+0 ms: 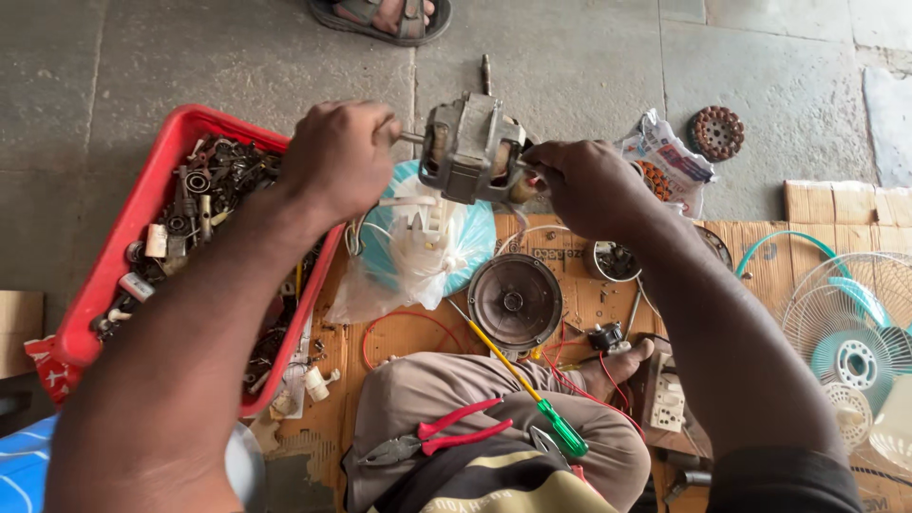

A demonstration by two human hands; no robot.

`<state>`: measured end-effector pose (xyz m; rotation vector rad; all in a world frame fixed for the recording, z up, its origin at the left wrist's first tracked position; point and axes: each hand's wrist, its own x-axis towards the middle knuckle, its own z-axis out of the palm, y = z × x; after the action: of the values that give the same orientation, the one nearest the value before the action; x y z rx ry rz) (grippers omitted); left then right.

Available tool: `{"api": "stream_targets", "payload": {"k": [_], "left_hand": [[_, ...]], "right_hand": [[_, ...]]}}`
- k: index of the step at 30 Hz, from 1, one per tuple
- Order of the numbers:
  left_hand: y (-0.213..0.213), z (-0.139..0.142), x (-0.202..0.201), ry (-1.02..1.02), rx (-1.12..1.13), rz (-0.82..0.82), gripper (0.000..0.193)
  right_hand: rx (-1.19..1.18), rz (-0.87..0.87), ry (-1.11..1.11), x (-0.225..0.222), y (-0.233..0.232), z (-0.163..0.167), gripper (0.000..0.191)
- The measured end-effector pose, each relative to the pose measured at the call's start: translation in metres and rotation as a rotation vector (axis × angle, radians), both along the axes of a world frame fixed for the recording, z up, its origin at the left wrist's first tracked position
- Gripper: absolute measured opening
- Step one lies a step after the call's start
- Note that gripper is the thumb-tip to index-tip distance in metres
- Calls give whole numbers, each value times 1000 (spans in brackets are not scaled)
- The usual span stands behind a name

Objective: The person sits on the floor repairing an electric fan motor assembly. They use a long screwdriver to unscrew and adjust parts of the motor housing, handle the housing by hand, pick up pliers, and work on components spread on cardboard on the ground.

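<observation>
**Fan motor held up in both hands over a very cluttered floor**

So the grey metal fan motor with copper windings (pixel 472 149) is up in the air between both hands, over the flattened brown cardboard sheet (pixel 579 294) spread on the stone floor. The left hand (pixel 334 157) is clenched round the thin shaft end sticking out of the motor's left side. The right hand (pixel 584 185) is closed on the motor's right side; its fingertips are tucked behind the housing, so I can't tell exactly what they pinch.

What could go wrong, as I see it: the motor looks heavy and the left hand only has the thin shaft. If that slips, the motor probably drops straight onto the clear plastic bag of white and teal fan parts (pixel 418 242) right below it, or onto the round dark metal cover plate (pixel 517 302) just beside that.

The red and white wires (pixel 579 380) trailing over the cardboard could snag too.

Also, a yellow-and-green-handled screwdriver (pixel 532 389) and red-handled pliers (pixel 442 437) lie loose on the person's lap, so any jolt may send them sliding.

The red plastic tray of small metal parts (pixel 142 218) sits under the left forearm, easy to bump.
</observation>
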<state>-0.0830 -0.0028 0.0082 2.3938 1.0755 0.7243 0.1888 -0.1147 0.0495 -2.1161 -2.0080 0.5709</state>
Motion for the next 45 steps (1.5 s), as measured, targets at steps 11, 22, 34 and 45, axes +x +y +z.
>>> {"api": "stream_targets", "payload": {"k": [11, 22, 34, 45], "left_hand": [[2, 9, -37, 275, -142, -47, 16], [0, -11, -41, -163, 281, -166, 13], [-14, -16, -46, -313, 66, -130, 18], [-13, -38, -32, -476, -61, -46, 17]], "right_hand": [[-31, 156, -115, 9, 4, 21, 27], [281, 205, -190, 16, -18, 5, 9], [161, -245, 627, 28, -29, -34, 24], [156, -184, 689, 26, -19, -47, 29]]}}
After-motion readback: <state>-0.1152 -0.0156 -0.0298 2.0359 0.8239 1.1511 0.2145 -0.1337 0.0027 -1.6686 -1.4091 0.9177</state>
